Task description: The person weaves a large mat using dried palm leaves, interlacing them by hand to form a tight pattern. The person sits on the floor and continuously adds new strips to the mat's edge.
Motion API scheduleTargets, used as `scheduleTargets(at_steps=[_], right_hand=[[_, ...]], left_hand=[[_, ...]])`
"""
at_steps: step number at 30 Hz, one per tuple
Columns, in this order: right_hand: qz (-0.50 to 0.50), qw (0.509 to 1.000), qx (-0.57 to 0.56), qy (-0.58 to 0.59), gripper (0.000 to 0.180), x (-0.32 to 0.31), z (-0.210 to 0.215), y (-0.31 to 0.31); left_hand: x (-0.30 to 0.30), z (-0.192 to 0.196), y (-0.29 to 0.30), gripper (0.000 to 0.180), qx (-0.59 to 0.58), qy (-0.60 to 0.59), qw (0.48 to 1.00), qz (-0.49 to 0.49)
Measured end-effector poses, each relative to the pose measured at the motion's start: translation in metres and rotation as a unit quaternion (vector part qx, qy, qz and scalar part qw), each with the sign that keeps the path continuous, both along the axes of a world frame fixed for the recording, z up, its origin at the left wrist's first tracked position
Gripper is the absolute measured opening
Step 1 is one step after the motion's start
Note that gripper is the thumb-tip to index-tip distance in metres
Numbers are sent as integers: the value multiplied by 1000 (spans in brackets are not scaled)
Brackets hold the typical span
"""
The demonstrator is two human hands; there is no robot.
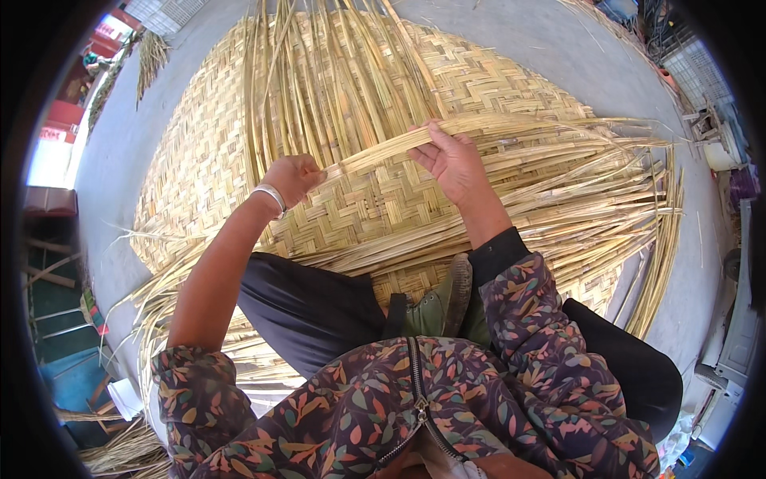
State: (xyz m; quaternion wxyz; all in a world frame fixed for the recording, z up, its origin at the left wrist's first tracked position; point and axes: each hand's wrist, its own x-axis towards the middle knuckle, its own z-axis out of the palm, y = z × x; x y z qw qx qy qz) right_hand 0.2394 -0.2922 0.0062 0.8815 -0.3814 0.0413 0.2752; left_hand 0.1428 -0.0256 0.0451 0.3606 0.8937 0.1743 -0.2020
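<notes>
A long flat reed strip (375,156) is held above the woven mat, stretched between my two hands. My left hand (293,177), with a silver bangle on its wrist, is closed around the strip's left end. Farther along, my right hand (452,162) grips the strip between thumb and fingers, and the reed runs on to the right past it. Under both hands spreads a large herringbone-woven reed mat (335,209). Unwoven reed strips (319,80) fan out from the weave toward the far edge, and more loose strips (550,191) lie to the right.
I sit cross-legged on the mat, a green shoe (431,307) in front of me. Grey floor (542,48) surrounds the mat. At the left stand a blue container (72,379) and a white cup-like thing (125,397). White equipment (730,343) stands at the right edge.
</notes>
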Motion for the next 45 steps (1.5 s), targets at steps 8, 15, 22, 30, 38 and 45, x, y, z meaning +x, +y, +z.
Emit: scheduleTargets(at_steps=[8,15,22,30,38,45], right_hand=[[-18,994,-89,-64,21,0,-12,1],[1,999,-28,20,18,20,-30,-14],[-48,990,-103,-83,18,58,-11,-29],[-68,982,-167,-50,24,105,-31,-26],[96,861,-362,-345,41,108,51,69],[-105,443,-466,-758,39,128,38,124]], left_hand=[[-1,18,-6,36,-139,137,981,-14],[-22,-6,-9,19,-160,61,985,-14],[-47,-47,0,16,-153,-100,983,2],[-57,-54,-8,19,49,-168,973,-152],[-35,-95,-23,38,294,-242,859,-343],[56,-158,-5,28,334,-180,901,-209]])
